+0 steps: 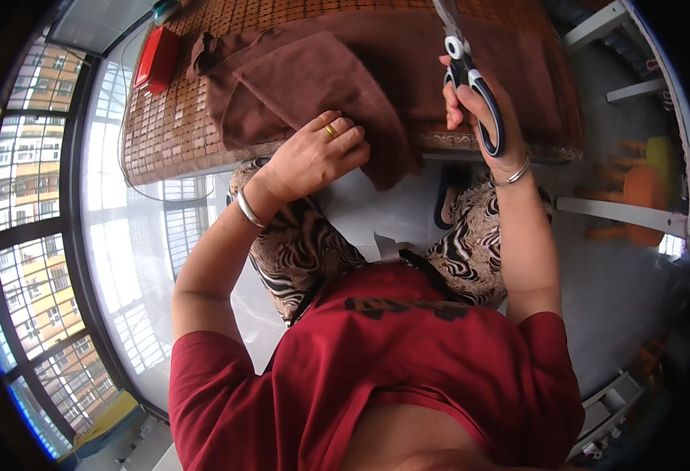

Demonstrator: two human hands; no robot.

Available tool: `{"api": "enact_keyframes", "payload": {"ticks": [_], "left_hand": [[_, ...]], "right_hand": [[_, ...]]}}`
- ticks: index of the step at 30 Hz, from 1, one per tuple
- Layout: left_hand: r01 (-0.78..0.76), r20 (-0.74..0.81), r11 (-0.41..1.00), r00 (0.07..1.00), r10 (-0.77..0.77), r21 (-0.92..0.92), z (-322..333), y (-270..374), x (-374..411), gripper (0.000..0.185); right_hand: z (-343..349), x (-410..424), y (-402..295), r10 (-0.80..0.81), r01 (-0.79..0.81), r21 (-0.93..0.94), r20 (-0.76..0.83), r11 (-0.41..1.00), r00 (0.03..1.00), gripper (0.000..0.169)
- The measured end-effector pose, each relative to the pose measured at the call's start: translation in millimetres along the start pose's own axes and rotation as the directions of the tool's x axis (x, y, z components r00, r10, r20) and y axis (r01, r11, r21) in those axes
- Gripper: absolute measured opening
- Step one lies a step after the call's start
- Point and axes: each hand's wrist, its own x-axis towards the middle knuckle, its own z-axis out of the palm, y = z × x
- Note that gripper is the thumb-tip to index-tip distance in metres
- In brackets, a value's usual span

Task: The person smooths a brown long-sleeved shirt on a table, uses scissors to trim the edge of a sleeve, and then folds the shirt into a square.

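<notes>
A brown cloth (321,76) lies partly folded over the mat-covered surface, with one corner hanging past the near edge. My left hand (321,150), with a gold ring and a silver bangle, grips the near edge of the fold, its fingers curled over the fabric. Raised over the cloth's right part, my right hand (486,112) holds a pair of scissors (473,82) with black and white handles. Their blades point away from me and run out at the top of the view; whether they are apart cannot be told.
A red box (157,60) stands on the woven tile mat (162,132) at the left, near a thin cable. A teal object (165,10) is behind it. White furniture legs (621,214) and a small orange chair (644,203) stand at the right. Barred windows (30,171) line the left.
</notes>
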Motion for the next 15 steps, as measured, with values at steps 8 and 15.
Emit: {"api": "enact_keyframes", "payload": {"ticks": [8,15], "left_hand": [[0.313,-0.128,0.83,0.903,-0.411,-0.461,-5,-1,34,0.023],[-0.134,0.104,0.984,0.987,0.122,0.117,15,3,6,0.023]], "right_hand": [[-7,-7,12,0.091,-0.089,-0.041,0.064,0.995,0.994,0.046],[-10,-11,16,0.108,-0.108,-0.002,0.018,0.994,0.994,0.037]]}}
